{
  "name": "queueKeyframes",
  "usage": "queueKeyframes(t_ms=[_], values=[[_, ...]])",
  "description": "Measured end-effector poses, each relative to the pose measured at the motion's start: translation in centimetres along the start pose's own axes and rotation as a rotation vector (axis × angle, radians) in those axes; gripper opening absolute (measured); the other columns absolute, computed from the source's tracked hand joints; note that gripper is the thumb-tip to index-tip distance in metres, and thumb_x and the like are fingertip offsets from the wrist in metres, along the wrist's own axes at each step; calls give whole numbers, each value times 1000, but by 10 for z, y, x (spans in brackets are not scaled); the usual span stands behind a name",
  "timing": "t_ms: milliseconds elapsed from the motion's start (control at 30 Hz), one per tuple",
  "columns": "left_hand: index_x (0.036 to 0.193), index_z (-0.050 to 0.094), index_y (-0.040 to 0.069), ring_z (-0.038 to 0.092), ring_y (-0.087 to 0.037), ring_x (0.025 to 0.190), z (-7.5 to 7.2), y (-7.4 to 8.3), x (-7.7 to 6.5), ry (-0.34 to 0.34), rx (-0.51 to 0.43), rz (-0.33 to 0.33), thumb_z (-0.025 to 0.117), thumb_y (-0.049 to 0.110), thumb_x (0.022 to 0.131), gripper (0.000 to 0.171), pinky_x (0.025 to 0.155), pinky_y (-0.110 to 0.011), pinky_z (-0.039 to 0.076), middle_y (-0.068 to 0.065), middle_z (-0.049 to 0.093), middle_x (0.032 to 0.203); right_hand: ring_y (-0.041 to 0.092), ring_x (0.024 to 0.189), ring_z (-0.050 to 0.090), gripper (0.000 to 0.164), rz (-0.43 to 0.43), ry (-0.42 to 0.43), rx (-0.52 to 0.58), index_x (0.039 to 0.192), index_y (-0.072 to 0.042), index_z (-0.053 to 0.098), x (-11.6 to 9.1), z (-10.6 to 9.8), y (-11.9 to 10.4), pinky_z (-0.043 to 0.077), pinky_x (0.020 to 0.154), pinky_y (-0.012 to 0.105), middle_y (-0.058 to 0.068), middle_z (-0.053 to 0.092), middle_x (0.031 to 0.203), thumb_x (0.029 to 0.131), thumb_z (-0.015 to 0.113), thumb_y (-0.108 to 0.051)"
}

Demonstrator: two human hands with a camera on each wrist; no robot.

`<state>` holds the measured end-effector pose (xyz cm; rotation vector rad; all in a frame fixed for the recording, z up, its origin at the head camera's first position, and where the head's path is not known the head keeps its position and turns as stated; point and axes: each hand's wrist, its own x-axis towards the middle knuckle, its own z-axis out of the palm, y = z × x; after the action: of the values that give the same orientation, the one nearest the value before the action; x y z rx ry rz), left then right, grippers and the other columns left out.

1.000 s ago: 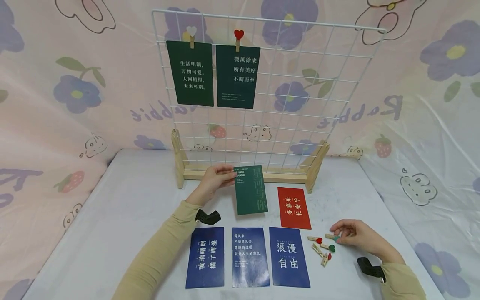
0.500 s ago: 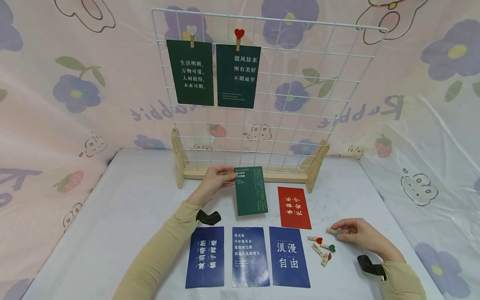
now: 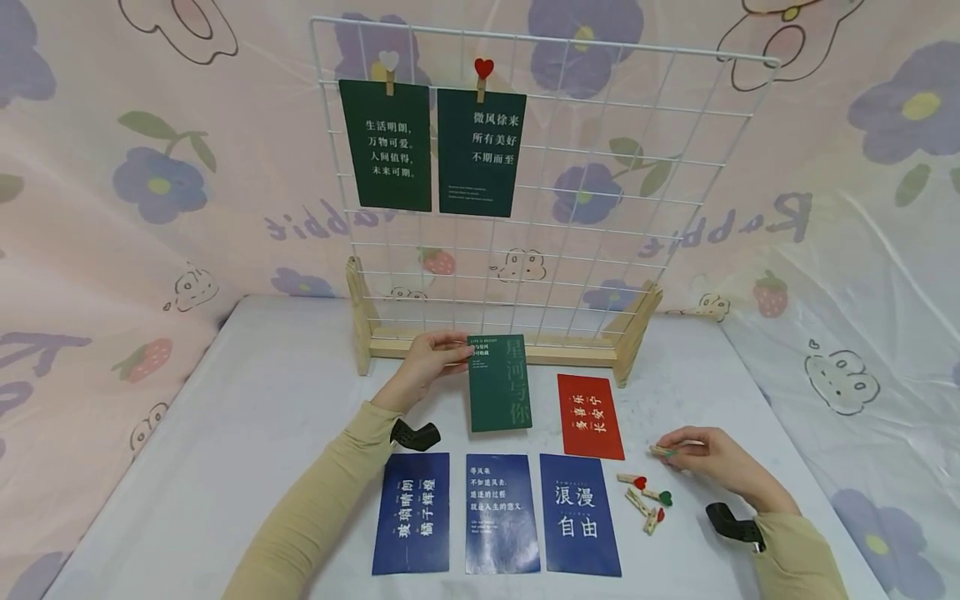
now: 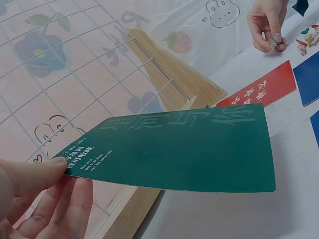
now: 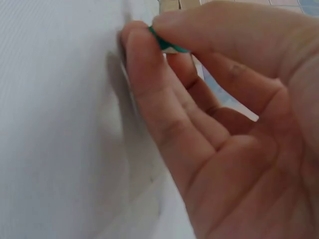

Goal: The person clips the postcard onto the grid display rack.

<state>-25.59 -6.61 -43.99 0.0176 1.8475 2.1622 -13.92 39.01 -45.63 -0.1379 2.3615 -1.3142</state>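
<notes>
My left hand (image 3: 429,367) pinches a green card (image 3: 499,392) by its upper left corner, thumb on the printed face, in front of the rack's wooden base. In the left wrist view the card (image 4: 184,154) stretches away from the thumb over the table. My right hand (image 3: 708,465) pinches a small wooden clothespin (image 3: 663,452) with a teal-green decoration between thumb and fingertips, just above the table. The right wrist view shows a bit of its green part (image 5: 167,46); the fingers hide most of it. Several heart clothespins (image 3: 643,502) lie near that hand.
A white wire grid rack (image 3: 585,225) stands at the back, two dark green cards (image 3: 390,150) clipped along its upper left. On the white table lie a red card (image 3: 591,417) and a row of three blue cards (image 3: 502,517).
My right hand has picked the green-decorated clothespin up from beside the other clothespins and moved it slightly away from me. The left hand and its card have barely moved.
</notes>
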Motion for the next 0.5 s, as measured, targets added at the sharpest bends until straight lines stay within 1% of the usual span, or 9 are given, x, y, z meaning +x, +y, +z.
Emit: queueKeyframes(t_ms=[200,500], values=[[118,62,-3,66,-16,80,-1,0,0,4,-6,17,67,-1,88,31,78,-32,57,-11,65,97,20,81,64,31,-4,-9,-8,117,7,60,5,1,1,53,64,28,17,67,103,92,64,-12],[120,61,-2,66,-17,84,0,4,-2,-7,19,14,67,2,89,32,82,-34,56,-14,65,101,25,87,65,30,-5,-30,16,118,7,60,10,3,-7,56,72,31,19,65,109,94,61,-12]])
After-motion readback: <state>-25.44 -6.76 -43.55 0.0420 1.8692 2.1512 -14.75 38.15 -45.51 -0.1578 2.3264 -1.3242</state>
